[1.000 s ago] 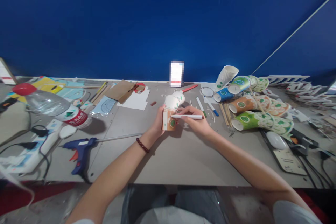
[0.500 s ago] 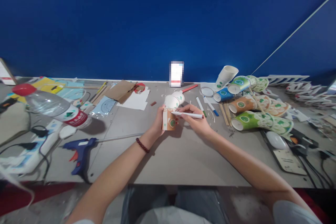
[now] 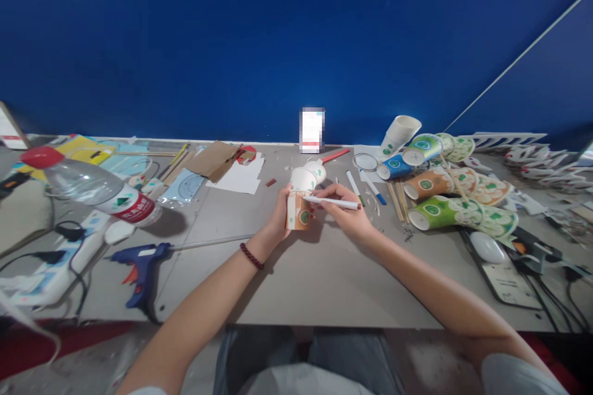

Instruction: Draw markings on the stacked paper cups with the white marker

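At the middle of the table my left hand (image 3: 279,215) is wrapped round a brown-and-white paper cup (image 3: 298,215) from its left side. White paper cup pieces with green leaf prints (image 3: 306,178) sit just beyond its upper end; whether they are joined to it I cannot tell. In my right hand (image 3: 346,210) a white marker pen (image 3: 336,202) is pinched, its red end toward the right. The pen's tip meets the brown cup near its upper edge. Some fingers of both hands are hidden behind the cup.
A blue glue gun (image 3: 143,265) and a tilted water bottle (image 3: 92,191) are on the left, near a power strip (image 3: 69,259). Stacked printed cups (image 3: 445,213), wooden sticks (image 3: 397,200) and more markers (image 3: 356,185) lie on the right. A pixelated screen (image 3: 312,131) stands against the blue wall.
Hardly anything differs. The marker and my right hand have shifted very slightly; the grip on the cup looks the same.
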Tool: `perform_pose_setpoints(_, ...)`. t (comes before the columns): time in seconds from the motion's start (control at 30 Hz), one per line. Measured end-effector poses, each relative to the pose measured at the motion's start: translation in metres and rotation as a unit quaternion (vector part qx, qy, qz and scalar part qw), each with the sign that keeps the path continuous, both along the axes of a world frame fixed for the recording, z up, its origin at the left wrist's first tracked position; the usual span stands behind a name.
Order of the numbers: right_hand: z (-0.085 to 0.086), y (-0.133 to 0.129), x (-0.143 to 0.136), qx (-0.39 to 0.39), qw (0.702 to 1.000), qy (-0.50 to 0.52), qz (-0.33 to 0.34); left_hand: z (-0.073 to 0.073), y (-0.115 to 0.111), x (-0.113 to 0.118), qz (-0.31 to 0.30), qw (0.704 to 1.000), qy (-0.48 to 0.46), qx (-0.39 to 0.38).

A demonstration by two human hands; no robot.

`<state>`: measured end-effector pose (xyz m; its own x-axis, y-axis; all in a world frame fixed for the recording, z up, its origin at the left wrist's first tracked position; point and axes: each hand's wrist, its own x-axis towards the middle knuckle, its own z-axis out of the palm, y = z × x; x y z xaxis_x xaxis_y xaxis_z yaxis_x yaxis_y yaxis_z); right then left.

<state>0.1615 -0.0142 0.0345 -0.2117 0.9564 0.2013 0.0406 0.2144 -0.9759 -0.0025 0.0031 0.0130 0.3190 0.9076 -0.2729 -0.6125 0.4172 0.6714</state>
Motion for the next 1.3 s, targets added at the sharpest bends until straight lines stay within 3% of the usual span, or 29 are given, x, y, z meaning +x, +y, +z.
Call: perform_pose_setpoints(1.3,0.0042,-0.0025,-0.0009,0.011,1.0,-0.009,0.022,-0.0019,0.0022,-0.0003,0.022,0.999,0.02,-0.02)
